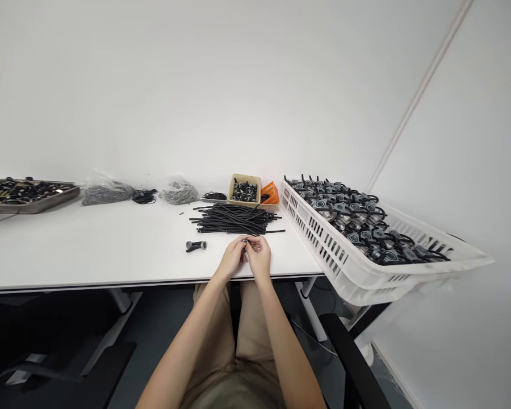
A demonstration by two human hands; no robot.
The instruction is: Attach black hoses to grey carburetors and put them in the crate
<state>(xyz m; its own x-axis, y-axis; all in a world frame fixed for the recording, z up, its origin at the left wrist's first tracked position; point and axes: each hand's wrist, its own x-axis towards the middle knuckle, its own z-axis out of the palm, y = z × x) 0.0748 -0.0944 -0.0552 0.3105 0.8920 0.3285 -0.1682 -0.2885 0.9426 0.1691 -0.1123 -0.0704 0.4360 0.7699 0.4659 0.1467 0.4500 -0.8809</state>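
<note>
My left hand [232, 258] and my right hand [259, 257] meet over the front edge of the white table [89, 250]. Both pinch a small dark part [247, 241] between their fingertips; it is too small to name. Just beyond the hands lies a pile of thin black tubes [234, 219]. A single grey and black fitting [196, 245] lies on the table to the left of my left hand.
A white slatted crate [323, 244] full of grey fittings with black tubes stands at the right. A beige tub [243, 190] and an orange basket [271, 193] sit behind the tubes. Plastic bags [106, 192] and a grey tray [25, 196] lie far left. Chair parts are below.
</note>
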